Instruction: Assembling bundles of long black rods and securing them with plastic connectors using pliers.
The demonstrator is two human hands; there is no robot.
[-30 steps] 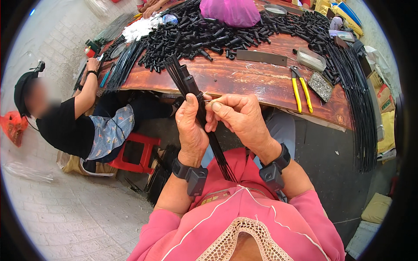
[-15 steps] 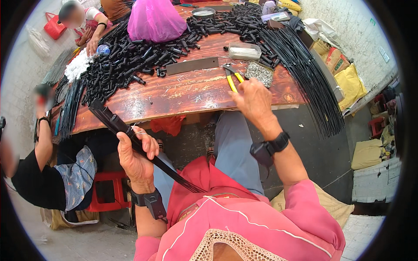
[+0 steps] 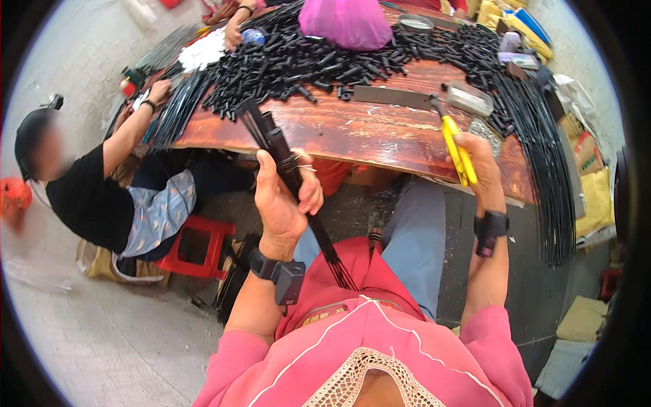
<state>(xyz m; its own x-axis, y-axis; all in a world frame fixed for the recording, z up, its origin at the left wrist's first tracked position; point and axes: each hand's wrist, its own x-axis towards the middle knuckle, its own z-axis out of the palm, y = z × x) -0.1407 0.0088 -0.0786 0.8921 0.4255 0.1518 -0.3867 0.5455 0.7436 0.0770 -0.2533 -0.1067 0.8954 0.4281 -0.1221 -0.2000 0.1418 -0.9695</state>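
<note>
Between the left grip (image 3: 279,203), filled by a slanting black rod bundle (image 3: 289,171), and the right grip (image 3: 483,159) with yellow-handled pliers (image 3: 450,139), the near strip of the table (image 3: 369,136) lies open for passing. Farther back, a flat bar (image 3: 390,96) and heaped black tubes (image 3: 285,74) obstruct. Right, a plastic box (image 3: 470,100) and overhanging rods (image 3: 546,169) crowd the edge; left, dark strands (image 3: 180,112) do.

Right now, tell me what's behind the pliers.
Behind the pliers the wooden table shows, and their head overlaps the right end of the flat bar. Whatever the yellow handles and the right hand cover cannot be seen.
</note>
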